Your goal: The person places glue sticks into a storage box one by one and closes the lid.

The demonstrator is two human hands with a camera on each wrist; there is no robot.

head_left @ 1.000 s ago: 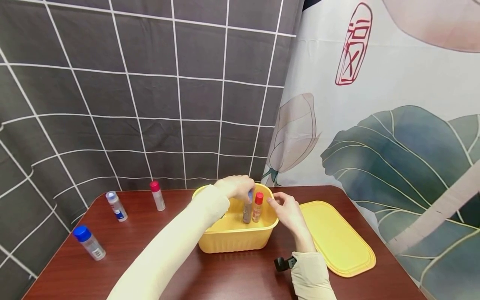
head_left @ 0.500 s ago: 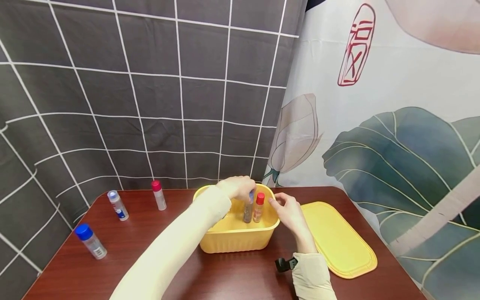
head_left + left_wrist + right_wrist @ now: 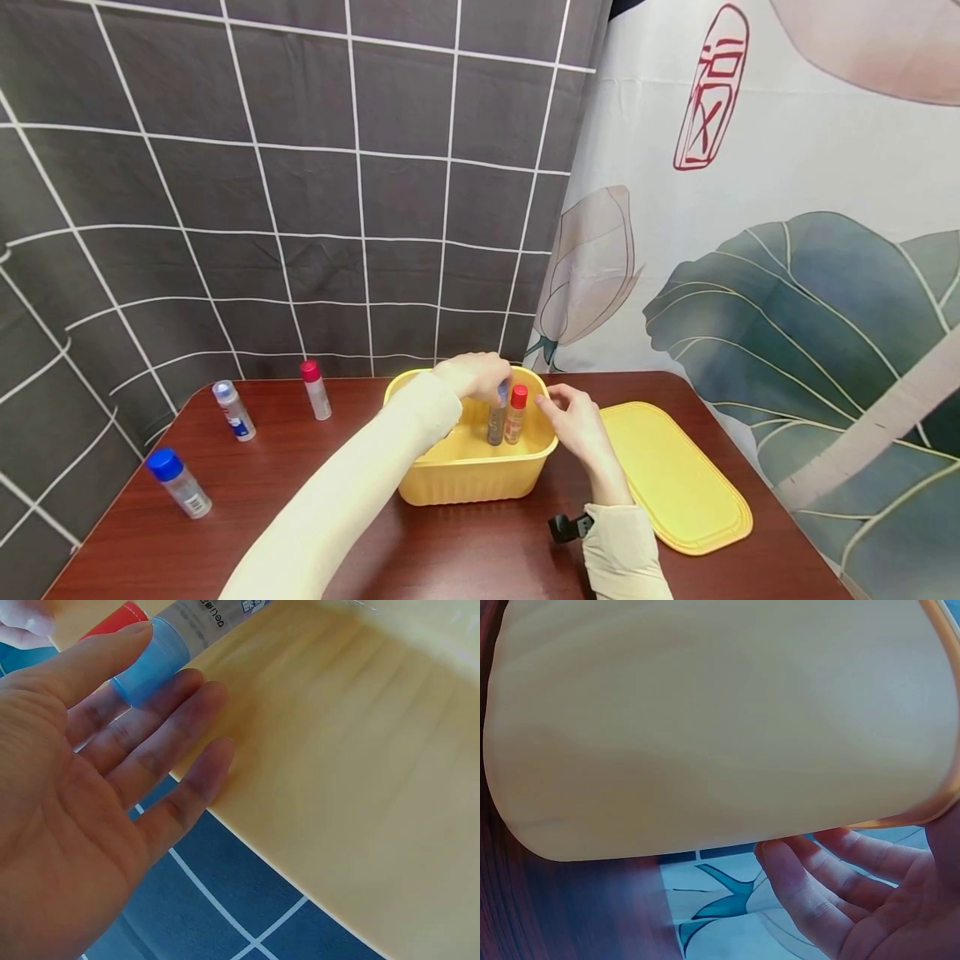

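Observation:
A yellow plastic bin stands on the dark red table. Inside it, a clear glue bottle with a blue cap stands beside a glue bottle with a red cap. My left hand reaches over the bin and pinches the blue cap between thumb and index finger; the other fingers are spread, as the left wrist view shows. At the right end, my right hand holds the bin's rim; in the right wrist view its thumb and fingers are at the bin's edge.
A flat yellow lid lies right of the bin. On the left stand a red-capped bottle, a bottle with a pale blue cap and a blue-capped bottle. A dark tiled cloth hangs behind the table.

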